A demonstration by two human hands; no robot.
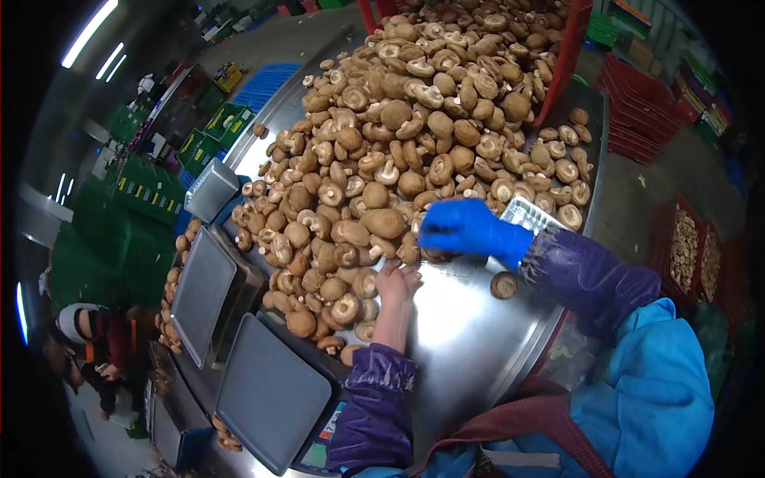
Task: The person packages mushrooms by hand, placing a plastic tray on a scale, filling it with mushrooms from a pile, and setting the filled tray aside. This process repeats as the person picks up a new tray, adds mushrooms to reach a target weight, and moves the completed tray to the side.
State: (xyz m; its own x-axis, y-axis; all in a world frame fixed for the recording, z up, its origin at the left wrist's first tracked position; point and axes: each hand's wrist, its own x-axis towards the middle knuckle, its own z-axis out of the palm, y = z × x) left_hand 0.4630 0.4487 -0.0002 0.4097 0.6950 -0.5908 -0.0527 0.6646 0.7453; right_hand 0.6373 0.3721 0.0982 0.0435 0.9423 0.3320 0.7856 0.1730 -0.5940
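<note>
A large heap of brown shiitake mushrooms (pixel 382 223) covers the metal table (pixel 470 319). At the heap's near edge, my bare left hand (pixel 397 283) has its fingers curled in against the mushrooms; what they hold, if anything, is hidden. Just to the right, my right hand (pixel 470 229), in a blue glove, is bent over the edge of the heap with its fingers curled down, slightly blurred. A clear plastic tray (pixel 530 213) lies partly hidden behind my right wrist. One loose mushroom (pixel 504 285) sits on the bare metal below that wrist.
A scale with a grey platform (pixel 273 394) stands at my left, with a second grey platform (pixel 203 295) beyond it. Red crates (pixel 637 107) are stacked at the right; mushroom-filled crates (pixel 684 247) stand below. Another person (pixel 100 342) is at far left.
</note>
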